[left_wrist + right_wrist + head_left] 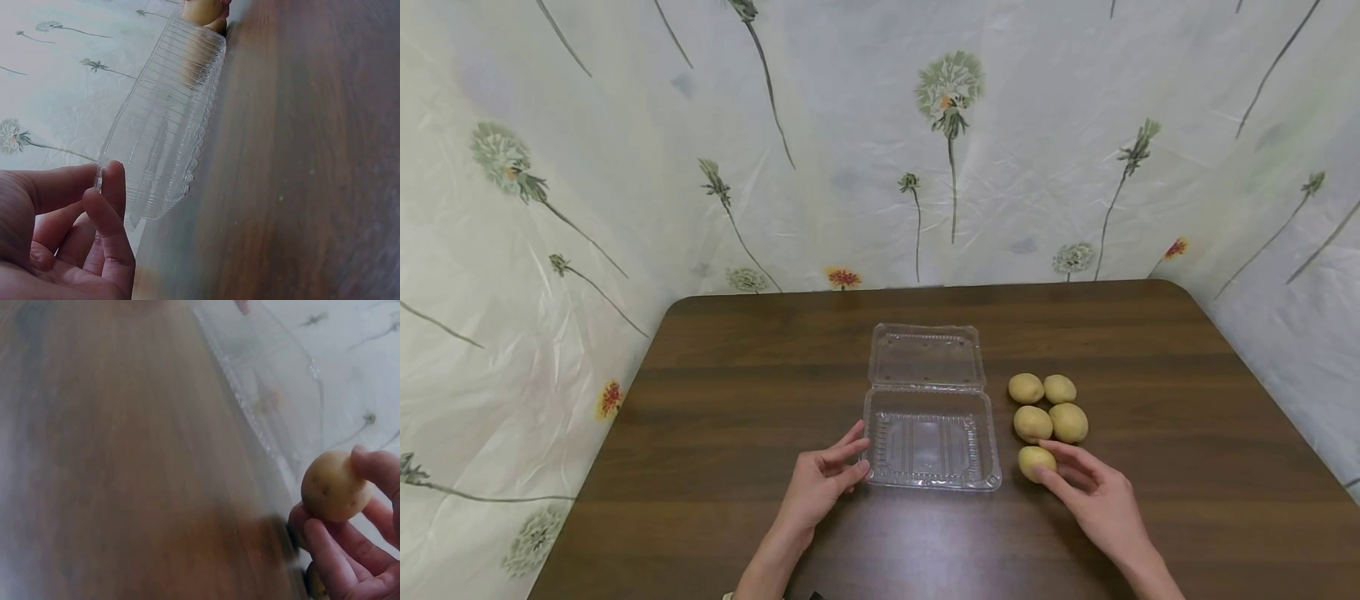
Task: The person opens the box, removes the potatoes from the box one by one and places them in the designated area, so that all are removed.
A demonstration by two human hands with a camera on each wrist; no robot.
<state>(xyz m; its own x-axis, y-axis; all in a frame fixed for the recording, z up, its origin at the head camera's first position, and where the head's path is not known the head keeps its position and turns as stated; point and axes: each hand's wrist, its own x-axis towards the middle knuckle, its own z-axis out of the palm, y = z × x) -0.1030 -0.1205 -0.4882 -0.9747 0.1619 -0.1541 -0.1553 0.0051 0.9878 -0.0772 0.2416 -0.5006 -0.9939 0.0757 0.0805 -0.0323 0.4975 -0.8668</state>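
A clear plastic clamshell container [925,442] lies on the table with its lid [927,357] folded back, and no potatoes are in it. My left hand [829,477] pinches the container's left rim between thumb and fingers, which the left wrist view shows up close [81,231]. To the right of the container, my right hand [1093,496] holds a small potato [1037,463] between thumb and fingertips. In the right wrist view that potato [335,486] appears raised off the table. Just behind it sit several more potatoes [1032,424] in a close group.
The dark wooden table [760,367] has rounded far corners. Behind it and at both sides hangs a pale sheet [842,167] printed with dandelions. A small dark object [816,596] shows at the bottom edge, too cut off to identify.
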